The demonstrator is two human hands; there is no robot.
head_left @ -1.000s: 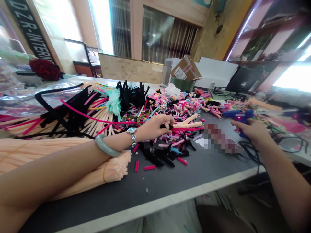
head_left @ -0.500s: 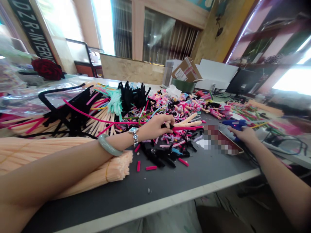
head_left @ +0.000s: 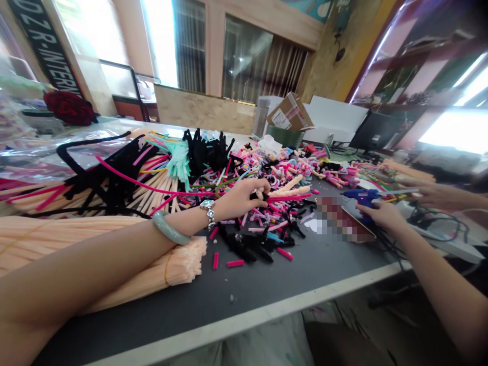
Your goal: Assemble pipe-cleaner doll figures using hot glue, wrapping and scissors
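Left hand (head_left: 244,197) pinches peach stems (head_left: 291,188); right hand (head_left: 387,217) grips glue gun (head_left: 360,194).

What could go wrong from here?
1. The blue glue gun in the right hand shows a red light; if hot, it might burn the left hand, whose fingers grip the peach stems.
2. Another person's hand is near the pale stick at the gun's rear; they might bump.
3. Dark cords below the right hand could snag.
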